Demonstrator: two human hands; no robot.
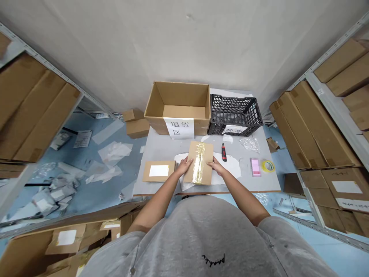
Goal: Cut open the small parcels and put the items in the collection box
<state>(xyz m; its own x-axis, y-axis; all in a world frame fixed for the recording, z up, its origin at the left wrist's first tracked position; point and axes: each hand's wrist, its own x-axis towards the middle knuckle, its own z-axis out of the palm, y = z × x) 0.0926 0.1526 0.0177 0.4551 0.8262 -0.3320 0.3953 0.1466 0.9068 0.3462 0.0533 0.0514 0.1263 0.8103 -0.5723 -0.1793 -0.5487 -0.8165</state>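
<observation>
A flat brown cardboard parcel (198, 162) with a strip of shiny clear tape down its middle lies on the grey table (161, 148), on top of white wrapping paper (232, 165). My left hand (183, 166) grips its left edge. My right hand (215, 165) grips its right edge. A second flat parcel (158, 171) with a white label lies to the left of my left hand. A red and black utility knife (224, 152) lies just beyond my right hand.
An open cardboard box (179, 105) with a white paper sign and a black plastic crate (235, 114) stand at the table's far edge. A tape roll (268, 166), a pink item (255, 167) and crumpled plastic (249, 144) lie at right. Shelves of boxes flank both sides; litter covers the floor.
</observation>
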